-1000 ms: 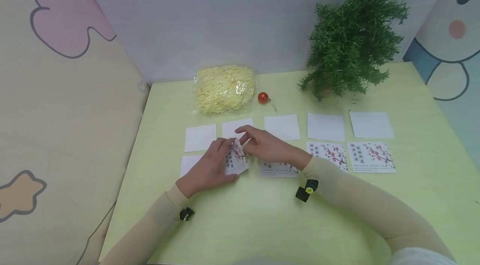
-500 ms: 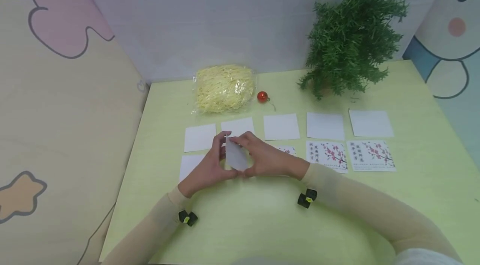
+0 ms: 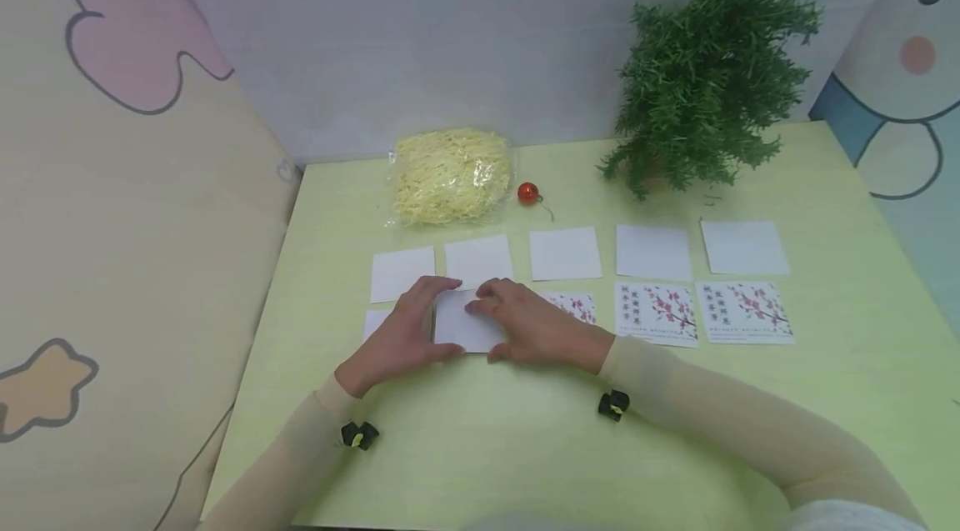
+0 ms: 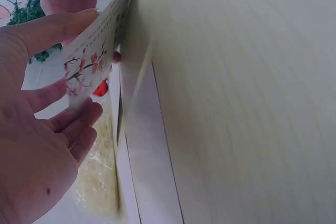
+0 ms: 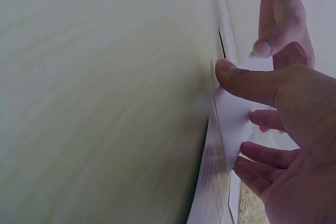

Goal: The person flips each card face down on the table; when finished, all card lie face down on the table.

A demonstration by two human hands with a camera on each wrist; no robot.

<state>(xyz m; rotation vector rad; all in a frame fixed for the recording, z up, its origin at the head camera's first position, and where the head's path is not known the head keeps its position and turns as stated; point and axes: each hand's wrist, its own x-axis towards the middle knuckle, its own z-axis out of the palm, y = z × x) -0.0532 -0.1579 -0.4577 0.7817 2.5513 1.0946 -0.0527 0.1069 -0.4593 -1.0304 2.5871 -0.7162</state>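
Head view: left hand (image 3: 397, 341), right hand (image 3: 542, 326), half-open, hold white rectangular paper card (image 3: 459, 326); best lowered square to near edge of pale yellow-green tabletop (image 3: 480, 439).

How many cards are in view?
10: back row, five white cards; front row, a white card partly behind the left hand, one card between it and the right hand, three blossom cards. Others may be hidden.

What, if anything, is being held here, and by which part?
A card: the left hand holds its left end, the right hand its right end.
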